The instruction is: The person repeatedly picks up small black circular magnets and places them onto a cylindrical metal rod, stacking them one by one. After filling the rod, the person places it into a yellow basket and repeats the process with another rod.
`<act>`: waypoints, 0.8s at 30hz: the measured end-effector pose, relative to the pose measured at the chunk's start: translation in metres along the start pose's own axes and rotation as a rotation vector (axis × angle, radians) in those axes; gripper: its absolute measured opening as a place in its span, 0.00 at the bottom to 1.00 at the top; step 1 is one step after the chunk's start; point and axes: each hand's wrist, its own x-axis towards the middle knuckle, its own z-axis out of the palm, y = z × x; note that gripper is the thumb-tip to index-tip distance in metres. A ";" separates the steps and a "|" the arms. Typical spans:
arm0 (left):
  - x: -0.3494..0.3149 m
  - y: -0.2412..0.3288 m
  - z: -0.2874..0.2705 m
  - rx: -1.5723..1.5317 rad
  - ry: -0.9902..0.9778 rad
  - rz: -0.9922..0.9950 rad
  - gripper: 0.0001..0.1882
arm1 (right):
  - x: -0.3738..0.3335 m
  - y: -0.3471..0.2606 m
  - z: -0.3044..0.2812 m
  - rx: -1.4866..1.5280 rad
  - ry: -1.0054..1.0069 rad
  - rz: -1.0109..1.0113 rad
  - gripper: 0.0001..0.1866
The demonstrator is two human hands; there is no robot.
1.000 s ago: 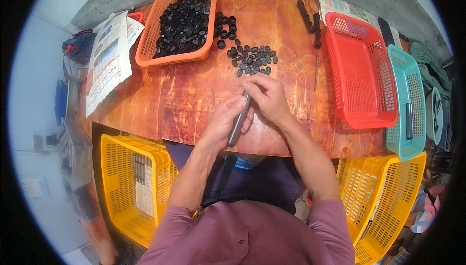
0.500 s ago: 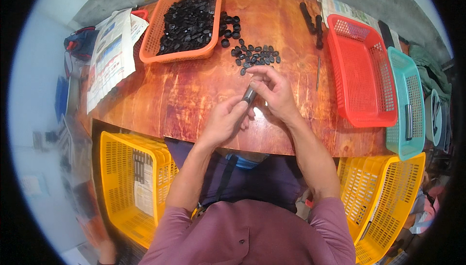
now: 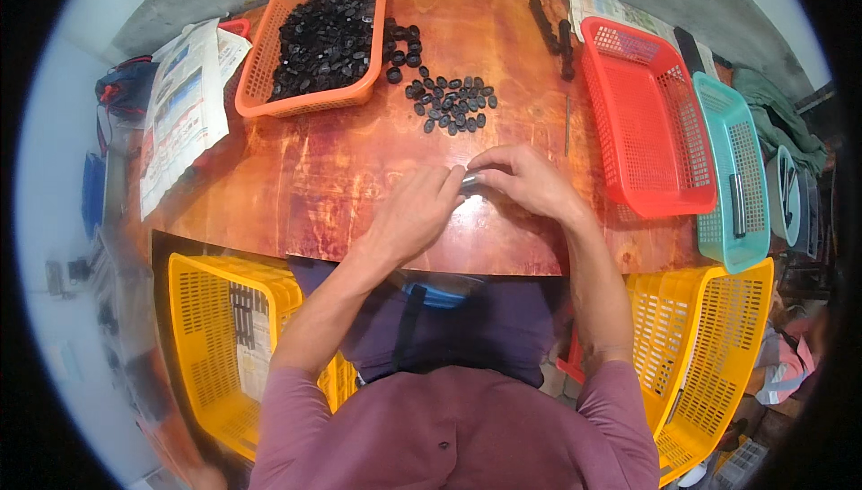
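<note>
Over the front part of the table my left hand (image 3: 415, 211) and my right hand (image 3: 525, 181) meet around a short dark tube (image 3: 469, 183) with a shiny surface. Only a small piece of it shows; the fingers hide the rest. Both hands are closed on it, the left palm-down, the right with thumb and forefinger at its end. Just beyond them lies a loose cluster of small black oval caps (image 3: 454, 104). Larger round black caps (image 3: 412, 59) sit behind that, beside an orange basket (image 3: 242, 95) heaped with small black pieces.
To the right stand a red basket (image 3: 603, 131) and a teal basket (image 3: 761, 144) holding a dark rod. A thin rod (image 3: 567, 126) and black-handled tools (image 3: 566, 50) lie left of them. Newspaper (image 3: 184, 117) covers the left side. Yellow crates (image 3: 193, 346) flank my legs below the table.
The left hand has turned palm-down over the tube, which is now mostly covered. The view has shifted slightly, so the table's things appear farther left and higher.
</note>
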 end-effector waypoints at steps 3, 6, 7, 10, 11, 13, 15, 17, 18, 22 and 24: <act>0.000 0.000 0.008 0.042 0.095 0.074 0.18 | -0.010 -0.004 0.001 0.045 0.038 0.051 0.12; -0.002 0.000 0.015 0.004 0.192 0.074 0.17 | -0.011 0.012 0.008 0.039 0.116 -0.106 0.12; -0.002 0.002 0.015 -0.016 0.210 0.069 0.17 | -0.012 0.015 0.009 0.034 0.120 -0.123 0.12; -0.005 0.005 0.014 -0.011 0.229 0.057 0.18 | -0.014 0.019 0.012 0.007 0.134 -0.189 0.12; -0.007 0.006 0.014 -0.002 0.228 0.055 0.19 | -0.015 0.021 0.014 -0.013 0.146 -0.214 0.12; -0.008 0.004 0.017 -0.018 0.221 0.049 0.19 | -0.017 0.023 0.016 -0.032 0.170 -0.237 0.12; -0.010 0.003 0.018 -0.036 0.206 0.032 0.20 | -0.019 0.020 0.017 -0.029 0.195 -0.234 0.12; -0.010 0.002 0.016 -0.053 0.184 0.004 0.20 | -0.021 0.019 0.018 -0.034 0.211 -0.237 0.12; -0.010 0.002 0.015 -0.040 0.175 0.007 0.21 | -0.022 0.019 0.018 -0.037 0.219 -0.240 0.12; -0.010 0.003 0.009 0.028 0.146 0.014 0.22 | -0.020 0.016 0.018 -0.069 0.211 -0.245 0.09; -0.007 0.004 0.007 0.060 0.134 0.031 0.21 | -0.013 0.018 0.018 -0.114 0.227 -0.266 0.08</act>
